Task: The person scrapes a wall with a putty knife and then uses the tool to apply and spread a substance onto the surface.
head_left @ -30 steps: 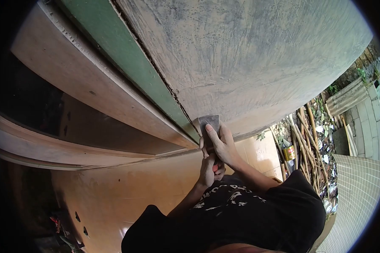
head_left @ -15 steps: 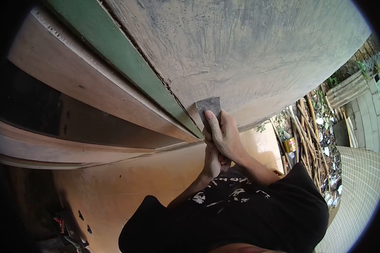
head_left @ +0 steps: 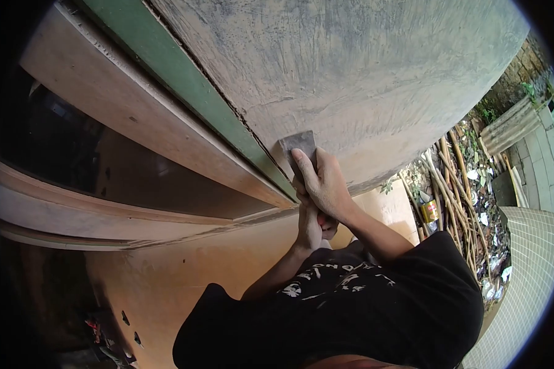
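Observation:
A flat grey block (head_left: pixel 299 146) rests against the scuffed grey wall (head_left: pixel 351 74), close to the green frame strip (head_left: pixel 191 77). My right hand (head_left: pixel 325 182) is closed round the block, its thumb lying along the face. Just below it, my left hand (head_left: pixel 311 229) is pressed up under the right one with its fingers curled. The right hand partly covers it, and whether it also grips the lower end of the block is hidden.
A wooden window frame (head_left: pixel 160 107) with dark glass (head_left: pixel 61 141) lies at the left. Orange tiles (head_left: pixel 209 264) cover the floor. Long sticks (head_left: pixel 452 190), a yellow can (head_left: pixel 429 211) and litter lie at the right.
The block and both hands have shifted slightly up and to the left in the view. The surroundings have also shifted a little with the camera. The hold looks the same.

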Tool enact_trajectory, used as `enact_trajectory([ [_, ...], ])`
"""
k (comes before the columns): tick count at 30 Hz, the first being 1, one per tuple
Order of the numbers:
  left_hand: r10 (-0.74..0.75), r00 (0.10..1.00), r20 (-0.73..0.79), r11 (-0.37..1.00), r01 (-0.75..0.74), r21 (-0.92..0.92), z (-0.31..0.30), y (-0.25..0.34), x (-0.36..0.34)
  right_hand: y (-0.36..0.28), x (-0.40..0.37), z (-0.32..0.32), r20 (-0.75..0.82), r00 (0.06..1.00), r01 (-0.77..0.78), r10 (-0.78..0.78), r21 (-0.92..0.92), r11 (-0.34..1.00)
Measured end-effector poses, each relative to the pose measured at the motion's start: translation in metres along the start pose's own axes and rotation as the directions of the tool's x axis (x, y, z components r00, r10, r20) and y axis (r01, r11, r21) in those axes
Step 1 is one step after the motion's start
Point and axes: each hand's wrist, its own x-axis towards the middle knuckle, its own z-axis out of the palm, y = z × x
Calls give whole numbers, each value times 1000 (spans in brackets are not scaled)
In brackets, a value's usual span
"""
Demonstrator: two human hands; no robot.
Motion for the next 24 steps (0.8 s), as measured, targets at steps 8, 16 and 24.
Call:
enact_trajectory([
  [8, -117, 992, -37, 993, 118, 9, -14, -13, -3, 27, 3, -1, 6, 999, 33, -32, -64, 997],
  [16, -41, 990, -133, 995, 53, 88, -18, -11, -12, 25, -3, 13, 6, 1000, -28, 28, -28, 999],
  [24, -11, 992, -126, 991, 28, 130, -20, 4, -17, 27, -3, 25, -33, 999, -12, 14, 62, 998],
])
